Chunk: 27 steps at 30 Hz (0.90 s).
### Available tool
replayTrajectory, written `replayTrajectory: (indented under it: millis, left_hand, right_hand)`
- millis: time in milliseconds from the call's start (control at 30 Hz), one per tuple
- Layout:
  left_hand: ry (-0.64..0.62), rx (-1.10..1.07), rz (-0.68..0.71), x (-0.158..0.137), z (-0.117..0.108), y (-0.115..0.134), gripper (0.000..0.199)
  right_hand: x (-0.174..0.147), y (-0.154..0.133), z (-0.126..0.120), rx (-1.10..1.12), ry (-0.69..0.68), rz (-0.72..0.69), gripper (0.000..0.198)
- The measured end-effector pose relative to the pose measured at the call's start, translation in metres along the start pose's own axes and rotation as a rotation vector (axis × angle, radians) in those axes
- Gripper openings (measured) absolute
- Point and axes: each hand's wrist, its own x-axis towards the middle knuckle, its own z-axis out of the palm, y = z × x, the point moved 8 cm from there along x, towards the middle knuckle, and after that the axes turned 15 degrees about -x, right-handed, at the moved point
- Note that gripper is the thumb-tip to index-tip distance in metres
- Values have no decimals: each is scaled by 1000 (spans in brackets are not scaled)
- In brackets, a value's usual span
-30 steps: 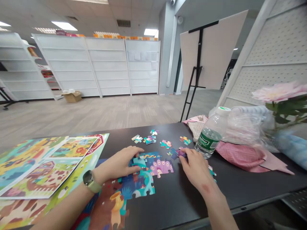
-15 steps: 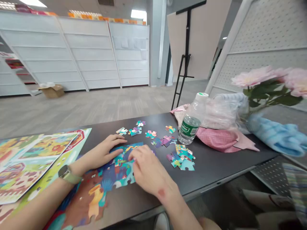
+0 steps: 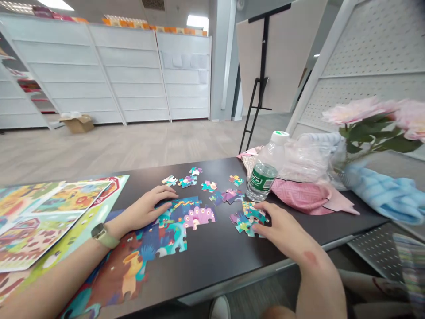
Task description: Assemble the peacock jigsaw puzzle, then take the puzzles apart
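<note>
A partly joined jigsaw puzzle (image 3: 133, 252) lies on the dark table, showing a brown bear, blue-green shapes and a pink-purple fan-tailed figure (image 3: 199, 216) at its right end. My left hand (image 3: 151, 206) rests flat on the puzzle's upper edge, fingers stretched out, holding nothing. At the right, my right hand (image 3: 274, 221) reaches over a small heap of loose puzzle pieces (image 3: 245, 221), thumb and fingers apart around the near side of the heap. Its fingertips touch or nearly touch the pieces. More loose pieces (image 3: 229, 195) lie scattered beyond the puzzle.
A water bottle (image 3: 262, 177) with a green label stands behind the heap. Pink cloth (image 3: 300, 195), clear plastic, a blue towel (image 3: 381, 190) and pink flowers (image 3: 355, 110) crowd the right end. Illustrated sheets (image 3: 49, 221) cover the left. The table's front edge (image 3: 232, 281) runs below.
My right hand has moved right, from the joined puzzle to the heap of loose pieces, uncovering the pink-purple figure. My left hand stays on the puzzle.
</note>
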Motion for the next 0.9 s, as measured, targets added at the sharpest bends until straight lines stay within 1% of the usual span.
replayTrajectory:
  millis: [67, 133, 167, 233, 300, 367, 433, 500, 600, 667, 733, 800, 900]
  left_hand:
    - [-10, -5, -5, 0, 1, 1, 32]
    - [-9, -11, -7, -1, 0, 1, 31]
    - [-7, -14, -8, -1, -1, 1, 31]
    - [-3, -19, -10, -2, -2, 0, 31]
    - [-6, -21, -13, -1, -1, -1, 31]
    - [-15, -25, -8, -1, 0, -1, 31]
    - [-16, -30, 0, 0, 1, 0, 30]
    - [-9, -37, 5, -1, 1, 1, 30]
    - [-7, -55, 9, -2, 2, 4, 29]
    - [-18, -66, 18, -2, 3, 7, 29]
    - [-21, -73, 31, -3, 4, 10, 29]
    - [-18, -76, 37, -3, 4, 12, 29]
    - [-18, -81, 40, -3, 4, 15, 28]
  right_hand:
    - [0, 0, 5, -26, -13, -6, 42]
    - [0, -3, 8, -27, -23, -20, 39]
    - [0, -5, 7, -29, -11, -28, 36]
    - [2, -10, 2, -53, 54, -37, 29]
    - [6, -23, -2, -75, 140, -65, 26]
    - [12, -42, 0, -82, 206, -123, 31]
    - [19, -61, 10, -104, 217, -162, 36]
    - [25, -71, 23, -147, 186, -150, 36]
    - [31, -70, 33, -173, 139, -103, 25]
    - [32, -66, 31, -147, 138, -87, 14]
    - [33, -62, 27, -106, 145, -67, 9]
    - [34, -59, 24, -52, 157, -36, 11]
    - [34, -59, 19, 77, 193, -22, 24]
